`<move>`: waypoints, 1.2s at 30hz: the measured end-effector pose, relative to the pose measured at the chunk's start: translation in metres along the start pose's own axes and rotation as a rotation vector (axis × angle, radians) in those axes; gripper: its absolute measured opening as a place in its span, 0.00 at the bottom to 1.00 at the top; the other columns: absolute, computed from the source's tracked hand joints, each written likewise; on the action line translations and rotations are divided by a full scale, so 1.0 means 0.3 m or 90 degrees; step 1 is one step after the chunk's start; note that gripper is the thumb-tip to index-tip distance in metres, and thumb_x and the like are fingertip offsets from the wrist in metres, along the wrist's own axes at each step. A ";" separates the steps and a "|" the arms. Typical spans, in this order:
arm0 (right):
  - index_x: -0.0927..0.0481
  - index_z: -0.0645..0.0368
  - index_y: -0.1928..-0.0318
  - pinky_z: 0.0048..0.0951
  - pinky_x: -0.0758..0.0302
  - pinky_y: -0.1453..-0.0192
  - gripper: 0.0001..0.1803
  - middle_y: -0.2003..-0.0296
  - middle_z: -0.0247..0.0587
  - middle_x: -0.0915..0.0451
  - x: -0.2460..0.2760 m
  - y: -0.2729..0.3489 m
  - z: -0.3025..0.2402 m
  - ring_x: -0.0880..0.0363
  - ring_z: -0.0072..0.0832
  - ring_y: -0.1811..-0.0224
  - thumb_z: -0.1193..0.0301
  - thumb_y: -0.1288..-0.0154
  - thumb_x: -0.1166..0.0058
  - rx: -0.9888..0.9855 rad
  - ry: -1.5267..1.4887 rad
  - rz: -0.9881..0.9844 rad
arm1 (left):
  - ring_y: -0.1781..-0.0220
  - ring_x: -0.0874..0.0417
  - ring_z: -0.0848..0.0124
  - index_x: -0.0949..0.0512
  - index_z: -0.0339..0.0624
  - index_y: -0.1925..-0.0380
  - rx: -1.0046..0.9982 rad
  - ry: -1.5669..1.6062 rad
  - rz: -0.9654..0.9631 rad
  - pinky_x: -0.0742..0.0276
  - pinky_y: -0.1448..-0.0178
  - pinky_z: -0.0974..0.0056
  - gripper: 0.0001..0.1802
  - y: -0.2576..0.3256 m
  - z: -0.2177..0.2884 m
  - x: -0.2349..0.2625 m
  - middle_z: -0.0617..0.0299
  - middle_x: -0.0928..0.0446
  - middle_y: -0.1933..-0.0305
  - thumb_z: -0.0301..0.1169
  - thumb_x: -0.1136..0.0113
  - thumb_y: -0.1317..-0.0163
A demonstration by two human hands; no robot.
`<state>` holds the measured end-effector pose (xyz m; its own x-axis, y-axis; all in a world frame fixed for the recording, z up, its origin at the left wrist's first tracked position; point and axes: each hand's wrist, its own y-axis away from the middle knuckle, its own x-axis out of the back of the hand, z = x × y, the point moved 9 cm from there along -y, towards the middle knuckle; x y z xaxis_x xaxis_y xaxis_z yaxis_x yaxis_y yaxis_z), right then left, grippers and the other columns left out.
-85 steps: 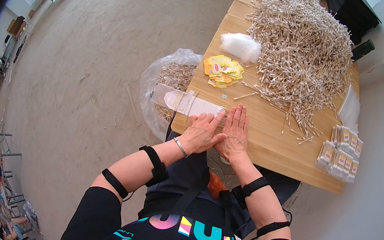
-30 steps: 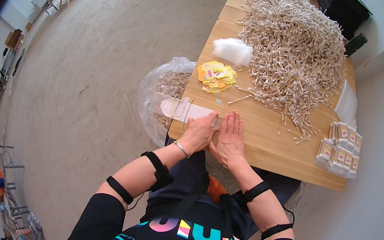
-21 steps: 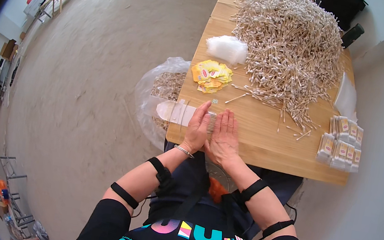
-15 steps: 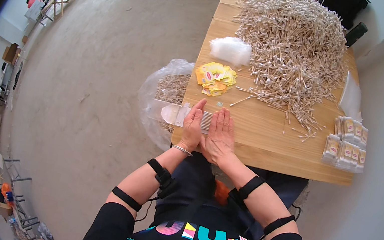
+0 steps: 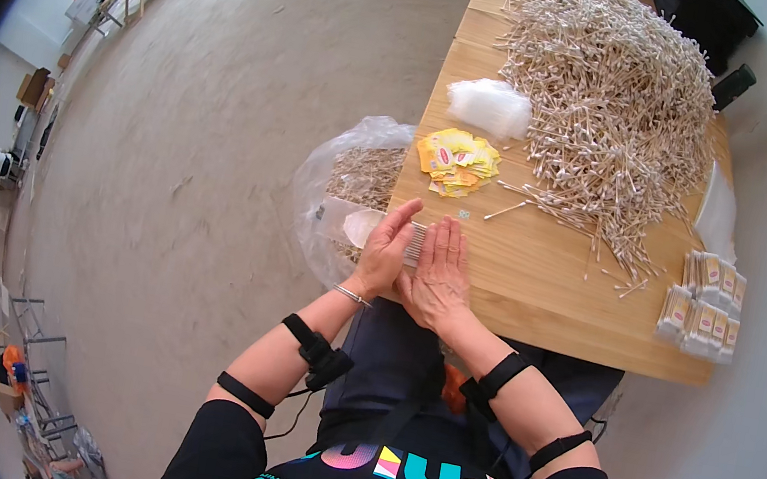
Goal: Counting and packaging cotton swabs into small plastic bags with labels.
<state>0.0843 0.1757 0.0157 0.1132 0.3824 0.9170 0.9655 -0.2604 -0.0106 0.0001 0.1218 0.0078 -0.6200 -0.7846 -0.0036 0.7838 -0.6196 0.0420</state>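
A flat row of white-tipped cotton swabs (image 5: 415, 244) lies at the table's near left corner, framed by my two hands. My left hand (image 5: 383, 252) is on its left side with fingers stretched out and together, partly covering a clear plastic bag (image 5: 346, 223) that sticks out past the table edge. A pale rounded piece shows in the bag. My right hand (image 5: 441, 275) lies flat at the right side of the swabs, fingers straight and palm down. The heels of both hands come close together. How far the swabs reach into the bag is hidden under my hands.
A large heap of loose swabs (image 5: 619, 106) covers the far part of the wooden table (image 5: 545, 302). Yellow cards (image 5: 457, 161) and a stack of clear bags (image 5: 490, 107) lie left. Filled packs (image 5: 703, 305) stand right. A plastic sack of swabs (image 5: 365, 170) sits beside the table.
The whole view has shifted slightly, so the table appears further right. My left hand has tilted a little and moved slightly on the bag; my right hand stays flat beside the swabs.
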 end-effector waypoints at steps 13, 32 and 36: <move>0.57 0.74 0.32 0.47 0.66 0.24 0.51 0.30 0.64 0.62 -0.019 -0.042 -0.079 0.67 0.53 0.25 0.51 0.42 0.49 0.024 -0.006 0.017 | 0.28 0.42 0.59 0.30 0.42 0.46 -0.197 -0.732 -0.203 0.56 0.24 0.51 0.33 0.002 0.170 0.144 0.58 0.30 0.39 0.28 0.37 0.58; 0.56 0.76 0.34 0.49 0.67 0.25 0.49 0.31 0.68 0.59 -0.045 -0.033 -0.150 0.67 0.57 0.26 0.53 0.42 0.49 0.023 -0.006 0.007 | 0.30 0.39 0.64 0.28 0.45 0.48 -0.213 -0.719 -0.167 0.58 0.23 0.51 0.33 0.015 0.151 0.166 0.60 0.28 0.42 0.30 0.34 0.61; 0.58 0.77 0.33 0.48 0.68 0.25 0.51 0.31 0.67 0.61 -0.058 -0.075 -0.164 0.69 0.56 0.26 0.53 0.43 0.50 0.029 0.018 0.024 | 0.30 0.39 0.64 0.29 0.45 0.47 -0.215 -0.713 -0.169 0.57 0.23 0.51 0.34 0.007 0.149 0.163 0.60 0.28 0.41 0.30 0.33 0.61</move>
<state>0.0490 0.1311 0.0196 0.1433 0.3478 0.9266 0.9704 -0.2335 -0.0624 -0.0301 0.0832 0.0524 -0.3188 -0.2789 0.9059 0.4927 -0.8652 -0.0930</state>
